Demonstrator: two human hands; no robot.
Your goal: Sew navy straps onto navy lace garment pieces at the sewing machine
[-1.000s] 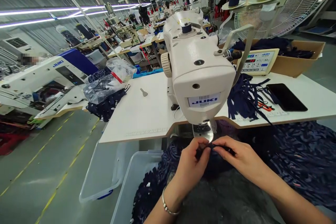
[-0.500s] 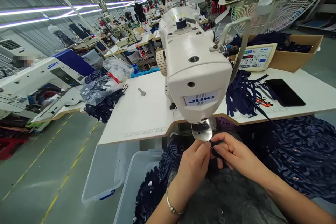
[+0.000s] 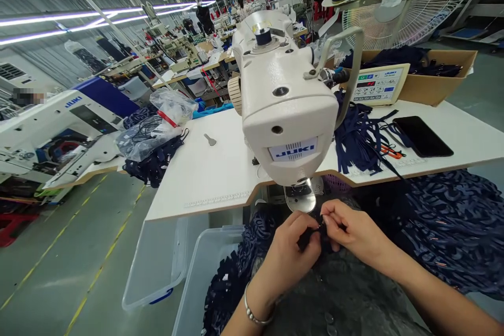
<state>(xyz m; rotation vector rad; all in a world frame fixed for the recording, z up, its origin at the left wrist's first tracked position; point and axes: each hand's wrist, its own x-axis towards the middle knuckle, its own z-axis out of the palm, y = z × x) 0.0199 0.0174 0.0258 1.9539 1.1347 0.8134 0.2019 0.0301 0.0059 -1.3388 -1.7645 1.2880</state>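
Below the sewing machine's presser area, my left hand and my right hand meet, fingers pinched close together. Between them is a small dark fabric strip, mostly hidden by the fingers and blending into the dark clothing below. Thumb and forefinger of each hand are closed on it. Just above the hands is the rounded metal plate under the head of the white sewing machine. Nothing lies on that plate.
Navy straps, orange-handled snips and a black phone lie right on the white table. Patterned navy fabric hangs at right. A clear plastic bin with navy pieces stands lower left. A control panel stands behind.
Both hands have drawn slightly down and away from the metal plate. The left thumb and fingers have spread into a wider loop, and the right fingers have shifted their pinch. The view has shifted slightly.
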